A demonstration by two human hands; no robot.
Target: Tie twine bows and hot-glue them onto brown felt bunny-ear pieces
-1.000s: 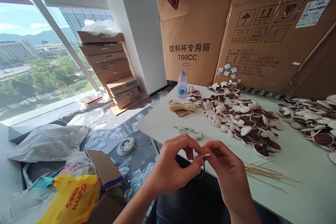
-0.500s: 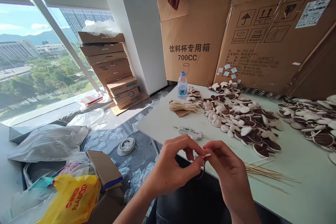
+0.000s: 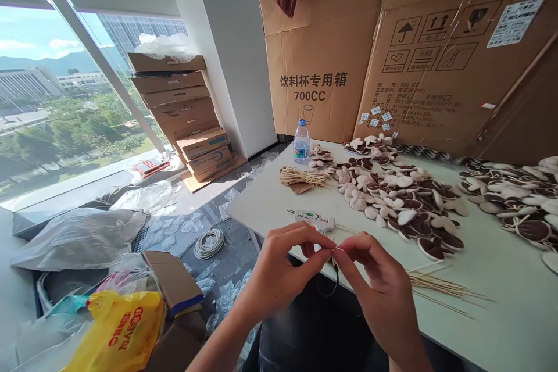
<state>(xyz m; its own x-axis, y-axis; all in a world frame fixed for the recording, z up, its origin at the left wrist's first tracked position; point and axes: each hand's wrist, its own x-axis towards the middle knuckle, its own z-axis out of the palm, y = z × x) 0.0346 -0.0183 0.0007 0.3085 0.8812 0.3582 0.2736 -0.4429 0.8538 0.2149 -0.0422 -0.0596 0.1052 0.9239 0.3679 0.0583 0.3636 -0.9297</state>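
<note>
My left hand and my right hand meet fingertip to fingertip just in front of the table edge. Both pinch with thumb and index finger; whatever lies between the tips is tiny, pale and mostly hidden. A black cable hangs in a loop below the fingertips. Just beyond my hands, a white glue gun lies on the table with its nozzle toward the left. To the right of my right hand, several thin wooden sticks are spread out, partly covered by that hand.
Heaps of brown and cream plush pieces cover the white table further back and right. A bundle of sticks and a water bottle stand behind the glue gun. Large cardboard sheets rise behind. A yellow bag sits lower left.
The small white strip that showed between my fingertips is now almost hidden. My fingertips have come closer together, and more of the black cable shows beneath them.
</note>
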